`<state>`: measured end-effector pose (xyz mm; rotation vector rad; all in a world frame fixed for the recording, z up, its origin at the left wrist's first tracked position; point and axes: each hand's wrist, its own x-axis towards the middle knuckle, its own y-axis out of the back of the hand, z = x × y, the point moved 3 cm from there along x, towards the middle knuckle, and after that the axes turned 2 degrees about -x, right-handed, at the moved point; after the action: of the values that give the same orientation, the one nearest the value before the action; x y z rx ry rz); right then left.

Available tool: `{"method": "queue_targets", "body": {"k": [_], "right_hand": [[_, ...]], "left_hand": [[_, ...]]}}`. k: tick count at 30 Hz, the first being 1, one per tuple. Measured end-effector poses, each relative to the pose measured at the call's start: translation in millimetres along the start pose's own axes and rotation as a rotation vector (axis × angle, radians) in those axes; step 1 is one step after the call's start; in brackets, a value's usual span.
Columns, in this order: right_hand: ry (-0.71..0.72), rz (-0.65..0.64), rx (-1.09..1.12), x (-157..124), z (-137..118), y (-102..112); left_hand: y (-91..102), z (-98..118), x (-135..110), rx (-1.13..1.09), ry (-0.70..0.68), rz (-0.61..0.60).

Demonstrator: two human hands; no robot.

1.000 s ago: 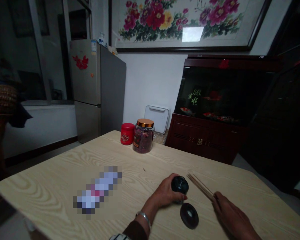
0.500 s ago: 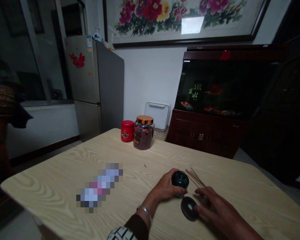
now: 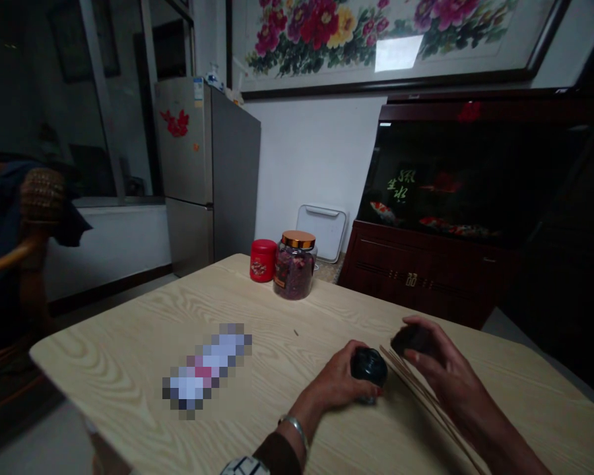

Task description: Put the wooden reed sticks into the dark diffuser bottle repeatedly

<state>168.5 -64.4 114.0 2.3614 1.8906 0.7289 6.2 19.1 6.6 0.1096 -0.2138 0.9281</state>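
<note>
My left hand [image 3: 334,379] is wrapped round a small dark, glossy rounded pot [image 3: 369,367] that stands on the table [image 3: 277,402]. To its right my right hand [image 3: 438,356] grips a dark round disc [image 3: 410,338], held between thumb and fingers and tilted. Several thin brown sticks [image 3: 426,392], like incense sticks, lie between the pot and my right forearm and run toward the near edge. The underside of the pot is hidden behind my left fingers.
A red canister [image 3: 263,261] and a glass jar of dried purplish pieces with a copper-coloured lid [image 3: 296,267] stand at the back. A blurred-out flat item [image 3: 208,369] lies on the left. A short stick fragment [image 3: 296,332] rests mid-table. Behind are a fridge [image 3: 235,178] and an aquarium [image 3: 440,178].
My right hand has moved away and to the right, past the upper ends of the sticks, carrying the dark disc up off the table. My left hand stays on the pot. The view has shifted left.
</note>
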Motion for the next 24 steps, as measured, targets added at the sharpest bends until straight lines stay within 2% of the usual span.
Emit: {"method": "queue_targets", "body": {"k": [3, 6, 10, 14, 19, 24], "right_hand": [[0.017, 0.065, 0.123, 18.4, 7.0, -15.9], [0.025, 0.013, 0.103, 23.3, 27.3, -30.6], [0.048, -0.040, 0.005, 19.1, 45.5, -32.6], [0.086, -0.119, -0.102, 16.0, 42.0, -29.2], [0.057, -0.236, -0.215, 18.2, 32.0, -24.8], [0.131, -0.296, -0.439, 27.7, 19.9, -23.1]], "left_hand": [[0.8, -3.9, 0.6, -0.037, -0.015, 0.002], [0.9, -5.7, 2.3, -0.069, -0.033, 0.007], [-0.2, -4.0, 4.5, -0.156, -0.040, 0.006], [-1.4, 1.5, 4.2, -0.234, -0.032, -0.014], [-0.2, 6.0, 3.2, -0.194, -0.051, -0.015], [-0.3, 3.3, 3.4, -0.191, -0.049, -0.034]]}}
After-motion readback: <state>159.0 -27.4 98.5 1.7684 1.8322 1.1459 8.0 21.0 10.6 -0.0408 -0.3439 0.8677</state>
